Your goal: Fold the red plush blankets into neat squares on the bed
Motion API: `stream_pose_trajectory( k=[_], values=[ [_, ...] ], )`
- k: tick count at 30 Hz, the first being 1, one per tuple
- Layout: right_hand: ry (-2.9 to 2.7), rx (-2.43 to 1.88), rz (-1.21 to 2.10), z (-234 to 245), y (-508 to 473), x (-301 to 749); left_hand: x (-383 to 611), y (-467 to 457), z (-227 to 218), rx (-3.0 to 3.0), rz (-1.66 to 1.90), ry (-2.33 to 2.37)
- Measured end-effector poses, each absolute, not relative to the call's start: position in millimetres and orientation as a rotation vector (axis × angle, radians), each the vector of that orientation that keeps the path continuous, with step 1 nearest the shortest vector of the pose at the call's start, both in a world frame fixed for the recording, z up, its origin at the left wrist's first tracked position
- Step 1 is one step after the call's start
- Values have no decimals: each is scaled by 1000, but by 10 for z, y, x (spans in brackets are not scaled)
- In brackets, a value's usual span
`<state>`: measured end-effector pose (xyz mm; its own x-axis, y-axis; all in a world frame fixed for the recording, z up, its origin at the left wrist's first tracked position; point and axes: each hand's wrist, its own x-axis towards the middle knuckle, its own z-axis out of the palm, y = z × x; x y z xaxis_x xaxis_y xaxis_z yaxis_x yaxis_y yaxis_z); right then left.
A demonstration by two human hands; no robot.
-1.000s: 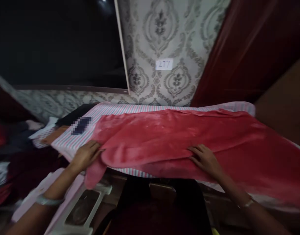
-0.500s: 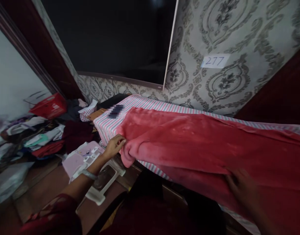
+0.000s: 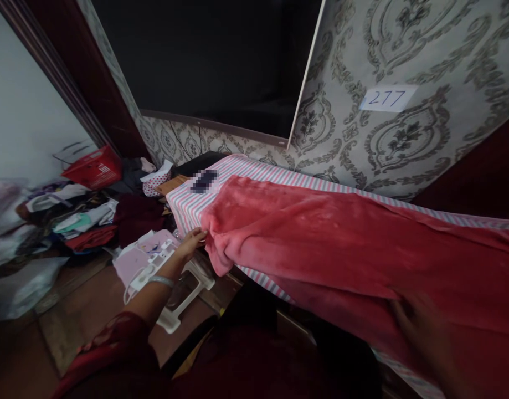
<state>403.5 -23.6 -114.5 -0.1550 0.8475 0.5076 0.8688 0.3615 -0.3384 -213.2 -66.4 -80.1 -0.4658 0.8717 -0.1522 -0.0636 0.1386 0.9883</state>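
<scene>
Red plush cloth (image 3: 341,244) lies over striped cover (image 3: 258,170), centre of view out to 4 o'clock. Left hand (image 3: 193,242) at 8 o'clock, fingertips at cloth's end edge; pinch or mere touch, cannot tell. Right hand (image 3: 422,327) at 4 o'clock, by near fold; blurred, grip unclear. Step, judged: adjusting edge. Next move calls for sure edge hold, fold steadied.

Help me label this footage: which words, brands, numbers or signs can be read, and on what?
"277": handwritten on white paper on the patterned wallpaper.
Too blurred to read: whatever is printed on the red basket.
Too small to read: whatever is marked low on the television.
</scene>
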Motion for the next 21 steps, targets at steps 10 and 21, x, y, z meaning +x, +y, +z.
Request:
stream_pose_trajectory(
  k=[10, 21],
  values=[
    [-1991, -1489, -61, -1184, -216, 4069, -2597, -740, -54, 1058, 1595, 1515],
    [-1963, -1482, -88, -1173, -197, 4039, -2641, -820, 195, 1820, 827, 1663]
  ],
)
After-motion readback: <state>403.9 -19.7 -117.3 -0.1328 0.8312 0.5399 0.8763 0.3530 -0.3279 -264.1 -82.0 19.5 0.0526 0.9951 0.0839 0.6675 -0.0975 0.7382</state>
